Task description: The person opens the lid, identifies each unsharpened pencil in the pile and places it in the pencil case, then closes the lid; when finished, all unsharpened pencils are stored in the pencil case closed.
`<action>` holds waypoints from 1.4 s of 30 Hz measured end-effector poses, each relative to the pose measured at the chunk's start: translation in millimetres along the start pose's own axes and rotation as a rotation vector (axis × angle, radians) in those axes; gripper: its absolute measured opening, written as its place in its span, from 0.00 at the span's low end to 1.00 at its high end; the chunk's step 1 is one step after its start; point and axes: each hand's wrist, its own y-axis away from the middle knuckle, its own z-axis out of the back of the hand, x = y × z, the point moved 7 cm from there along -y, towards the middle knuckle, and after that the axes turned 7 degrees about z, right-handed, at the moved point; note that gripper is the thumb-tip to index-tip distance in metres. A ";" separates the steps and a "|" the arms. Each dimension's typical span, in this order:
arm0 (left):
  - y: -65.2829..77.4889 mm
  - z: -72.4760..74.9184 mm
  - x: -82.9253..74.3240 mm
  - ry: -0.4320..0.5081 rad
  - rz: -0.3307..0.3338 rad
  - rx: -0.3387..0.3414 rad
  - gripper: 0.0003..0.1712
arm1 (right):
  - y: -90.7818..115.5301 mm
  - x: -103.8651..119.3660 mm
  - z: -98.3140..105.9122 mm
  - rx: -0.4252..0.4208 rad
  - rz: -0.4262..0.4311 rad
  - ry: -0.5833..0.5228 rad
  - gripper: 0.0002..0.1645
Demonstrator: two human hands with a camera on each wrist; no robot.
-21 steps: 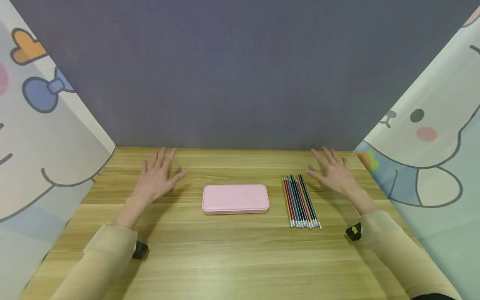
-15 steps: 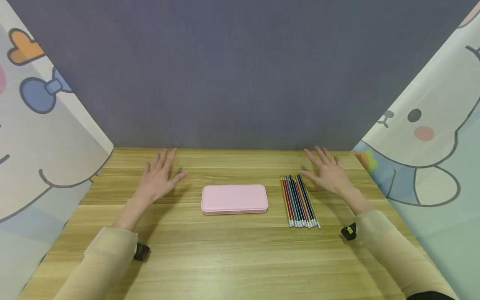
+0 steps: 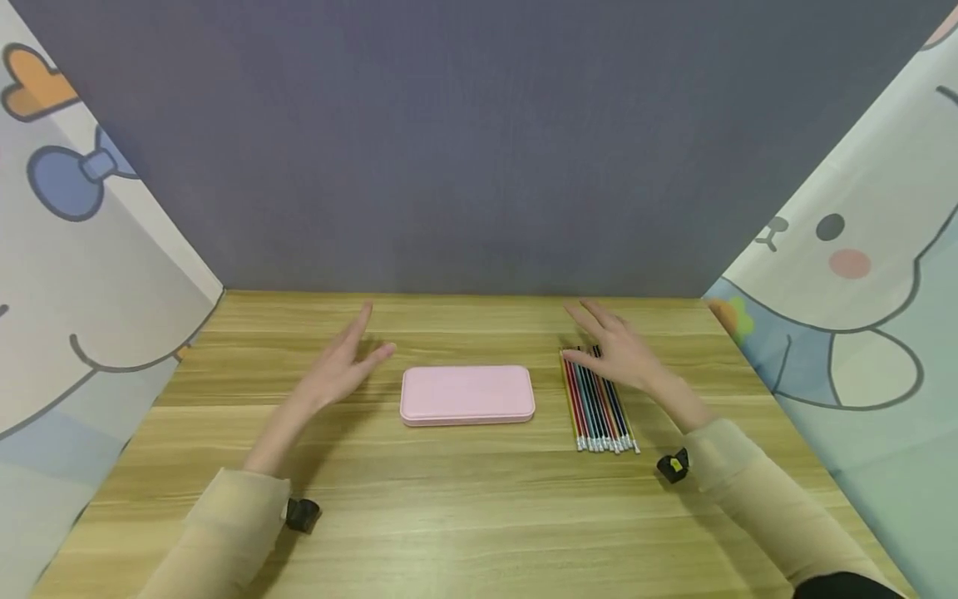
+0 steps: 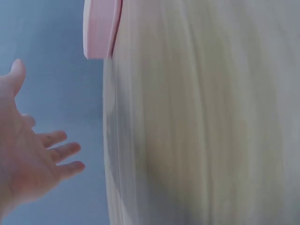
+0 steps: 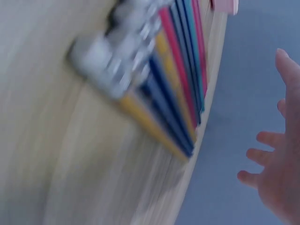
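A pink pencil case (image 3: 467, 394), its lid closed, lies flat in the middle of the table. To its right, several pencils (image 3: 596, 408) in red, teal, dark blue and yellow lie side by side, white eraser ends toward me. My left hand (image 3: 338, 373) is raised to the left of the case, fingers extended and thumb apart, holding nothing. Over the far ends of the pencils hovers my right hand (image 3: 623, 353), its fingers spread and also holding nothing. Both hands show relaxed, separated fingers in the wrist views, apart from the case (image 4: 101, 30) and the pencils (image 5: 171, 79).
The wooden table (image 3: 449, 516) ends at a dark grey panel (image 3: 464, 150) behind. Cartoon-printed sheets, one at the left (image 3: 112, 274) and one at the right (image 3: 861, 333), flank it. A small black device sits at each sleeve cuff.
Both hands have moved inward: the left to the right, closer to the pencil case, the right to the left, over the pencils' far ends. The case and pencils stay put.
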 end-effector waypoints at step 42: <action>20.4 -66.4 -28.9 -0.050 -0.141 0.291 0.73 | -21.8 137.8 -61.7 0.303 0.361 0.036 0.55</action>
